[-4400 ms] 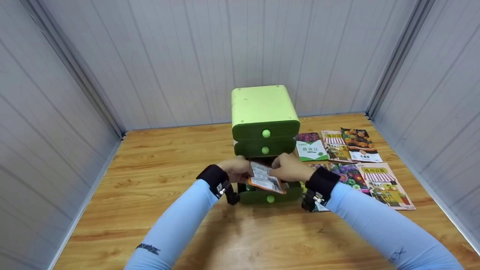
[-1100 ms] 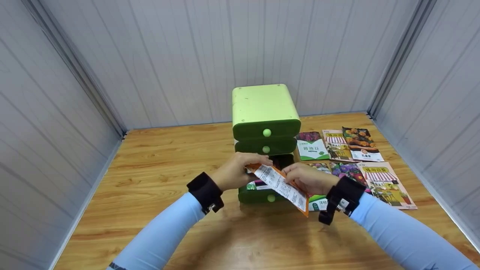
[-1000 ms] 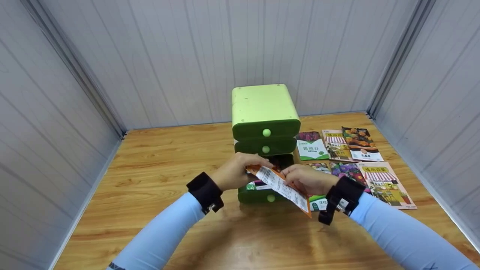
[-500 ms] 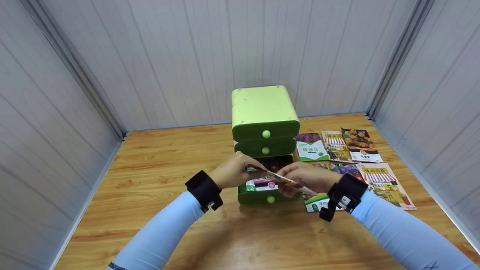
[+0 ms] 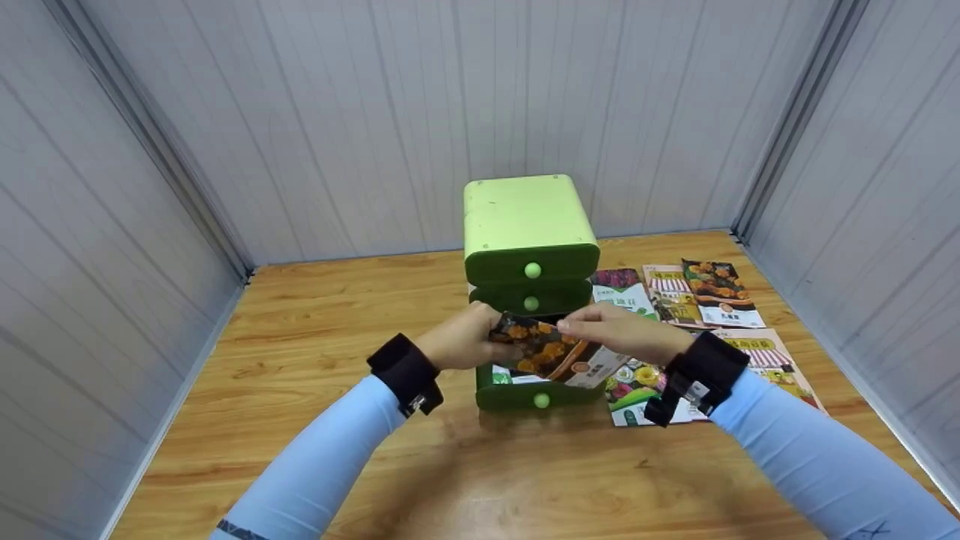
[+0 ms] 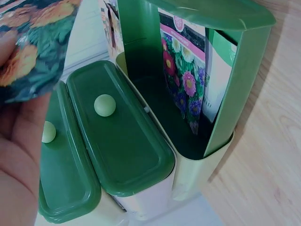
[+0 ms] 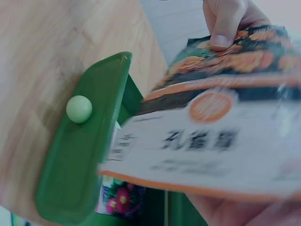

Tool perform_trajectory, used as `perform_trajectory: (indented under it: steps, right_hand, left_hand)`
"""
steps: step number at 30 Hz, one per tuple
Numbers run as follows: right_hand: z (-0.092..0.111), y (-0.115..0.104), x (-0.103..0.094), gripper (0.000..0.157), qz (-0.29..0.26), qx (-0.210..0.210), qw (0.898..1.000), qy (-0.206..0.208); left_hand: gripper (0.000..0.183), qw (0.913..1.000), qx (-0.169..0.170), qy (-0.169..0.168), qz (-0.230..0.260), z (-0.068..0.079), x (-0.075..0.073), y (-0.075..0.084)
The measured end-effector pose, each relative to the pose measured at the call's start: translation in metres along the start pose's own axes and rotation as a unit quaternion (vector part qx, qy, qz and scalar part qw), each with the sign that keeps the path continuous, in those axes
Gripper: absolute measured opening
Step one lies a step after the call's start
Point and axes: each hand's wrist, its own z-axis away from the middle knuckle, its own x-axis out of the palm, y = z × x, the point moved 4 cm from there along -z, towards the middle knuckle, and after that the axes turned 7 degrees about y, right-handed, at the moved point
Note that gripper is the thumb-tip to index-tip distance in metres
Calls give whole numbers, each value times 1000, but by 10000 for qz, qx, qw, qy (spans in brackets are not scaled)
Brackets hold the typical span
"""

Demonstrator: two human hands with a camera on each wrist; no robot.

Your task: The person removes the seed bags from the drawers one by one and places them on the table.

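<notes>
Two hands, left (image 5: 461,339) and right (image 5: 636,334), clamp their fingers (image 5: 504,352) on a glossy rectangular packet (image 5: 551,349) above a round-cornered drawer (image 5: 502,397)

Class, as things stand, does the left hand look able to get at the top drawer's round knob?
Probably yes, though it may need freeing first: the left hand grips an orange-flowered packet. Nothing visible blocks the front of the round knob.

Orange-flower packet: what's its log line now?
left hand: holds orange-flower packet; right hand: touches it; bottom drawer: open, pink-banded packet inside
</notes>
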Motion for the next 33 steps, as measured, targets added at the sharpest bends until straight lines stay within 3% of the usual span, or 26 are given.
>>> perform_trajectory:
  steps: [4,8,13,17,21,23,26,31,33]
  right_hand:
    - [0,-12,5,32,520,-356,9979,-171]
    - [1,-19,10,14,1034,-655,9923,-175]
    - [1,-21,13,10,1149,-827,9898,158]
    - [1,-18,12,18,886,-694,9925,486]
    - [2,-16,12,15,591,-622,9935,748]
    - [1,-15,12,16,373,-555,9939,872]
    - [-2,-12,12,23,-158,-383,9932,1092]
    - [-6,-6,16,30,-1212,-58,9805,1549]
    - [-9,-5,17,33,-1637,34,9710,1740]
  left_hand:
    - [16,9991,-289,-309,55,-3,0,-2]
    - [11,9979,-501,-330,252,-5,-1,-3]
    - [10,9950,-641,-40,767,-5,-5,-6]
    - [15,9891,-576,250,1331,-4,-7,-10]
    - [19,9803,-370,682,1815,-2,-9,-14]
    - [25,9753,-422,931,1958,0,-10,-18]
    - [36,9586,-711,1274,2445,2,-7,-24]
    - [38,9100,-1279,1902,3456,3,4,-30]
    - [36,8981,-1427,2027,3632,3,9,-30]
